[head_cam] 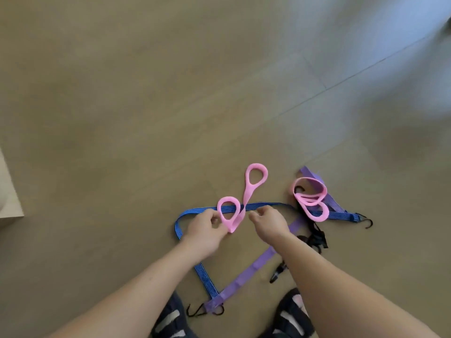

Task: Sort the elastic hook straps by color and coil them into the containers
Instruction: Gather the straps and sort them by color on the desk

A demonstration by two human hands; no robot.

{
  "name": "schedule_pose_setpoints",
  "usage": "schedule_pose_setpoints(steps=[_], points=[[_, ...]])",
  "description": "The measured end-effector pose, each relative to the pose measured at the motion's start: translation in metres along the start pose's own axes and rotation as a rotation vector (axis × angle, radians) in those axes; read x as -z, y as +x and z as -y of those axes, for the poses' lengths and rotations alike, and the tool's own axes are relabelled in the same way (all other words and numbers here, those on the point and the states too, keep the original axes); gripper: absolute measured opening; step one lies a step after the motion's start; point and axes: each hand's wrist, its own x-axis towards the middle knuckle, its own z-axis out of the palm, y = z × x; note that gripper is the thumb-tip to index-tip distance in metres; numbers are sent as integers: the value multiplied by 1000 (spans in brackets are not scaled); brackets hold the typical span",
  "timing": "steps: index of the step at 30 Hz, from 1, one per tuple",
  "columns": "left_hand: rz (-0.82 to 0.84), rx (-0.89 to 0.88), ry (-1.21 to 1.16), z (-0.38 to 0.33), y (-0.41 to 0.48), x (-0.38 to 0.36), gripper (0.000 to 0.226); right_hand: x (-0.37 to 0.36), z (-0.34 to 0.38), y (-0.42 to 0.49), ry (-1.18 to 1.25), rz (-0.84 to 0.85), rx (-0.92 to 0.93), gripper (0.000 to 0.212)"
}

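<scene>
**Pink strap pinched in your left hand, above the blue strap**

Your left hand (207, 230) pinches the pink strap (248, 191) at its fold, thumb and fingers curled round the bottom of the nearer loop. That loop stands up just beside your fingers. The rest of the strap runs away from you across the blue strap (263, 205) and ends in a second loop farther out over the floor (146, 93).

Your right hand (271, 223) sits just right of the fold with its fingers curled inward. You cannot tell from this view whether it touches the pink strap or holds anything.

The blue strap runs from a black hook (366, 220) at the far right, passes under both hands, bends at the left and comes back toward your feet. Its near end meets the purple strap (246, 276) at another hook (195, 312).

The purple strap runs diagonally from there, under your right forearm, up to the right. A pink coil (308, 181) of several loops lies over it and over the blue strap. A black tangle (317, 237) of hooks lies just beside your right wrist.

Your sandals (292, 315) show at the bottom edge. A pale object (7, 191) sits at the left edge, well apart from the straps.
</scene>
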Motion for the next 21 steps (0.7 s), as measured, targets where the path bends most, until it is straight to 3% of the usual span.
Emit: schedule_pose_setpoints(steps=[6,10,16,18,21], points=[[-18,-59,4,56,73,-35,22,-67,-14,104,-29,-57,-72,30],[-29,-102,-1,72,93,-46,25,-82,-22,126,37,-175,-78,16],[-33,-293,189,42,88,-56,60,-48,-13,80,662,-66,111,5],[-19,-320,188,25,86,-59,53,-26,-11,58,813,-19,179,19],[81,-284,82,3,82,-61,18,4,-14,40,851,0,242,22]])
